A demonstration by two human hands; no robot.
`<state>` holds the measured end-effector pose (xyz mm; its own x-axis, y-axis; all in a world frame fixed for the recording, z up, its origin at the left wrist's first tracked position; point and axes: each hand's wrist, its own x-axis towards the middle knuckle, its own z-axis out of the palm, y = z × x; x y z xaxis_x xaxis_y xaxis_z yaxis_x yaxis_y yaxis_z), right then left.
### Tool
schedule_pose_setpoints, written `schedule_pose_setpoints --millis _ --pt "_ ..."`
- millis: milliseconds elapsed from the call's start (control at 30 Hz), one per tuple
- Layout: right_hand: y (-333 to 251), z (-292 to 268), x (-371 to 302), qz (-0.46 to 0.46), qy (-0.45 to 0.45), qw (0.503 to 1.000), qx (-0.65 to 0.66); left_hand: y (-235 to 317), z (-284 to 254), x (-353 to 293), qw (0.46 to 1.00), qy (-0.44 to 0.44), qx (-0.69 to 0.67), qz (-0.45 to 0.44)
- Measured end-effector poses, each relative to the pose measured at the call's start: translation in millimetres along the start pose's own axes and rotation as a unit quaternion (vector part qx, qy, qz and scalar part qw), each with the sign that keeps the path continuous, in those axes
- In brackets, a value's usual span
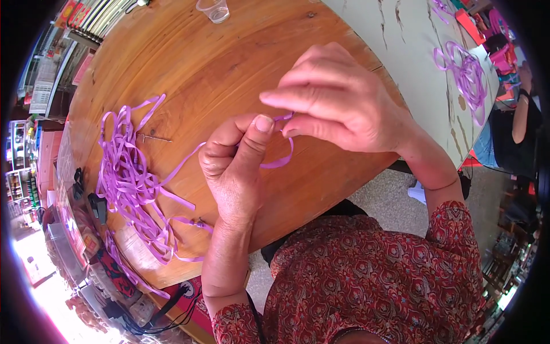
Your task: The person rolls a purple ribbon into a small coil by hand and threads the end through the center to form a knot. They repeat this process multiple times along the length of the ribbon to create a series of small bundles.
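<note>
My left hand (234, 163) is closed over the middle of the wooden table, pinching a purple ribbon (277, 163) between thumb and bent forefinger. A short bit of the ribbon sticks out past the thumb, and a loop hangs below. From the other side of this hand the strip runs left towards a tangled heap of purple ribbon (130, 178). My right hand (341, 97) hovers just to the right, its fingers stretched out and the thumb apart from them. Its thumb tip is close to the ribbon; whether they touch I cannot tell.
A thin metal pin-like piece (154, 138) lies beside the heap. A clear plastic cup (215, 11) stands at the table's far edge. On the white table (395, 34) at right lies another purple ribbon bundle (468, 77). A co-worker's arm (521, 112) shows at far right.
</note>
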<state>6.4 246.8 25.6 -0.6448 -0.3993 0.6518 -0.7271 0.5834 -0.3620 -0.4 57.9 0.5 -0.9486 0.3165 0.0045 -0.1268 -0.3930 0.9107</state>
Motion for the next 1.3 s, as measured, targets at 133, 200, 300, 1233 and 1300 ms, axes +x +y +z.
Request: schedule_pose_setpoints --millis 133,200,300,1233,1300 --pt "-2.9 1.9 -4.9 0.003 -0.028 0.999 -0.036 -0.5 1.2 -0.2 0.999 -0.001 0.045 0.017" --pt "-2.7 0.7 -4.4 0.004 -0.023 0.999 -0.048 -0.5 2.7 -0.7 0.998 0.006 0.06 0.022" --pt "-1.8 0.6 -3.9 -0.001 -0.024 0.997 -0.071 -0.9 0.1 0.4 0.995 0.021 0.091 0.034" --pt "39.1 -17.8 -7.3 0.075 0.022 0.971 -0.224 54.7 -91.1 -1.5 0.863 0.183 0.407 0.234" --pt "38.6 -14.8 -8.4 0.087 0.008 0.968 -0.237 51.7 -96.9 -12.6 0.782 0.116 0.561 0.245"
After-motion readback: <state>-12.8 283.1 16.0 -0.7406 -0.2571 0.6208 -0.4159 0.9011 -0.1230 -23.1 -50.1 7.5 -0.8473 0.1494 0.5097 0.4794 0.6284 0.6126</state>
